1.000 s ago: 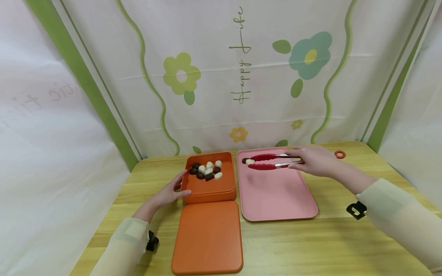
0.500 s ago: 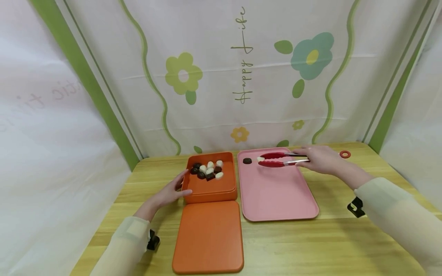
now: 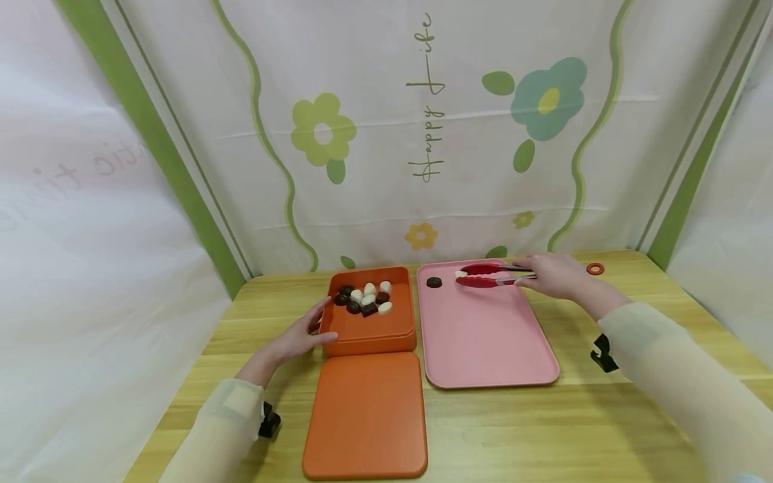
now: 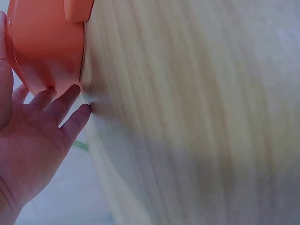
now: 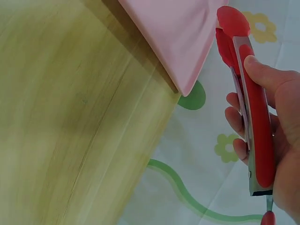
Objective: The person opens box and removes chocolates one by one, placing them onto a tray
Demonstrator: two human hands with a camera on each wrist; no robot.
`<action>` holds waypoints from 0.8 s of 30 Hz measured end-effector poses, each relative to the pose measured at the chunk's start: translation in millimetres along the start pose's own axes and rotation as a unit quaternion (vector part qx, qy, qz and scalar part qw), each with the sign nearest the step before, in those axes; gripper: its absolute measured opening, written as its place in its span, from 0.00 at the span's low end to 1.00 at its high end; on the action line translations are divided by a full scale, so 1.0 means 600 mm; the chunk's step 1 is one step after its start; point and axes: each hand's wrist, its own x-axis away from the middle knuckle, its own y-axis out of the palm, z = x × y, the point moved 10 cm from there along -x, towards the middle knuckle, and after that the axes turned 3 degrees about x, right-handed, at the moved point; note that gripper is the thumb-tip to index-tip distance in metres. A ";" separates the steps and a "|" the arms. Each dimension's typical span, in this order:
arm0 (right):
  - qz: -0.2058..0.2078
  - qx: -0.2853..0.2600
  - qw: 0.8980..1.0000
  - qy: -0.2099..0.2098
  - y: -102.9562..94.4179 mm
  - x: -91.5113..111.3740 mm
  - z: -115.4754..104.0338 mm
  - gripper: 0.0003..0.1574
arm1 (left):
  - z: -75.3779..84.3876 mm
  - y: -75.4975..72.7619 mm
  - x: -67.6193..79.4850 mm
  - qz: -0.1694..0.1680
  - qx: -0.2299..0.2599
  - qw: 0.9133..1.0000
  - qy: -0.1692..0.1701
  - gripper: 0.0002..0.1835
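Note:
My right hand (image 3: pixel 555 275) grips the red-and-metal tongs (image 5: pixel 257 112), thumb along one arm and fingers round the other. At the tongs' red tips, over the far part of the pink tray (image 3: pixel 489 349), is a white chocolate (image 3: pixel 461 274). A round dark chocolate (image 3: pixel 434 282) lies to its left near the tray's far left corner. My left hand (image 3: pixel 297 339) rests at the left side of the orange box (image 3: pixel 368 345), fingers extended along its wall and thumb at the near rim. Inside the box lie several dark chocolates (image 3: pixel 353 307) and white chocolates (image 3: pixel 370 289).
An orange lid (image 3: pixel 365 416) lies flat on the wooden table (image 3: pixel 483 429), right in front of the box. The tray stands just right of the box. A flower-print curtain (image 3: pixel 374 201) hangs behind the table's far edge.
My right hand has moved the tongs rightward, with the white chocolate at their tips, away from the dark chocolate, which stays on the tray. My left hand keeps its place at the box.

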 end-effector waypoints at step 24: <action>-0.004 -0.022 1.000 0.006 0.016 -0.007 0.001 0.36 | -0.002 0.000 -0.001 0.001 0.002 1.000 -0.002 0.46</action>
